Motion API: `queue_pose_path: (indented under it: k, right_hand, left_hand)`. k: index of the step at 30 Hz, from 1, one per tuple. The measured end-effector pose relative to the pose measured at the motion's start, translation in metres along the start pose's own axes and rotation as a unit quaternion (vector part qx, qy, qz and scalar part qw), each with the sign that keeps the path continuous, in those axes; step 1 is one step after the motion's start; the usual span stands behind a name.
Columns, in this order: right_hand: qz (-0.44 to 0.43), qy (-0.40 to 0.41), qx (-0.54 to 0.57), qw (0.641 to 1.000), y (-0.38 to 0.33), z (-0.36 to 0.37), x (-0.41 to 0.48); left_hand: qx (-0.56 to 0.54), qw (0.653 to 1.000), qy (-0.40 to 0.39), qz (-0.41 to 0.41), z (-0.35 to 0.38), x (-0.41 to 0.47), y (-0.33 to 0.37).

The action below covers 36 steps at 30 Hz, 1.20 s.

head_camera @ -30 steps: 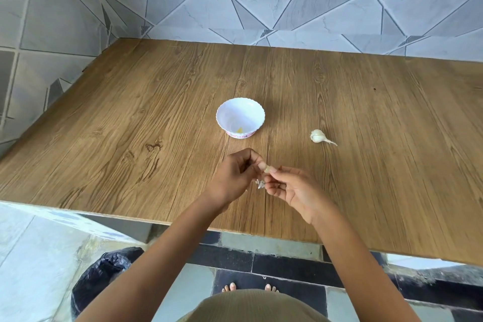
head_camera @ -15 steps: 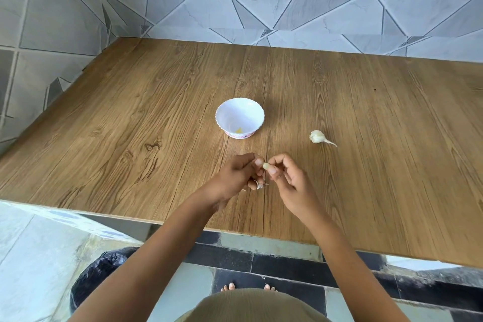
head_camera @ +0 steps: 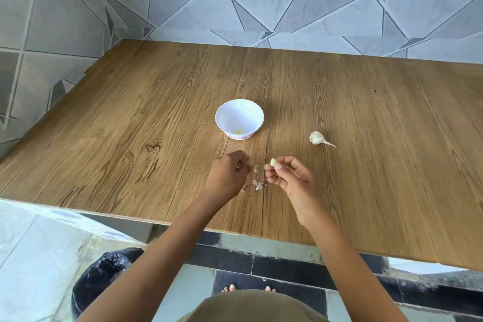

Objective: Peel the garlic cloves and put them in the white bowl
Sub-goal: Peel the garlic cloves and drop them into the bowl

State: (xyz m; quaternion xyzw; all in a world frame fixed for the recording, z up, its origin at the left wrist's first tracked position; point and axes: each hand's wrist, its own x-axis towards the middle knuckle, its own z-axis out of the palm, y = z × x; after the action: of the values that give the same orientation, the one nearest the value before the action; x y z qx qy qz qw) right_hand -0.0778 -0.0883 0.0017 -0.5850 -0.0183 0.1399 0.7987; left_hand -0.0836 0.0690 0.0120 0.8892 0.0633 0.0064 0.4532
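Garlic clove (head_camera: 273, 162), seemingly bare, is pinched at the fingertips of the right hand (head_camera: 292, 180) above the table (head_camera: 130, 138). Beside it the left hand (head_camera: 228, 176) is blurred; its grip cannot be told. Peel scraps (head_camera: 258, 185) lie between them. Risk: the slick clove slips from so light a pinch and falls short of the white bowl (head_camera: 219, 123) beyond. Unpeeled garlic (head_camera: 316, 138) lies farther right.

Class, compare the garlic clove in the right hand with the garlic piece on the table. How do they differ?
The clove is pinched by the right hand; the garlic piece lies untouched on the table. The clove looks peeled, yellowish; the garlic piece is white-skinned with a stalk. Both are garlic.
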Motion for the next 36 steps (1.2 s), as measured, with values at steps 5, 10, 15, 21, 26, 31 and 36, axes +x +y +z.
queue_pose_path:
  k: [5,10,15,21,26,31,36]
  right_hand:
    - [0.074,0.012,0.102,0.992,-0.008,0.000,0.000]
    - [0.106,0.006,0.102,0.989,-0.009,0.001,0.000]
    - [0.105,-0.003,0.042,0.994,-0.011,0.001,0.001]
    - [0.070,0.015,-0.002,0.997,-0.011,0.000,0.002]
    - [0.043,0.021,-0.021,0.999,-0.007,0.000,0.002]
    - [-0.034,0.014,-0.083,0.996,-0.008,-0.001,0.003]
    - [-0.063,0.000,-0.098,0.993,-0.008,0.000,0.004]
  left_hand:
    - [0.161,0.986,0.012,0.050,-0.001,0.000,-0.013]
    - [-0.070,0.997,0.012,0.041,-0.007,-0.001,0.004]
    - [-0.163,0.983,-0.083,0.013,-0.011,0.001,0.015]
    - [-0.231,0.964,-0.120,-0.061,-0.010,0.002,0.017]
    - [-0.252,0.954,-0.134,-0.087,-0.009,0.001,0.020]
    - [-0.325,0.923,-0.166,-0.124,-0.007,-0.003,0.022]
    - [-0.383,0.893,-0.186,-0.147,-0.009,-0.004,0.023]
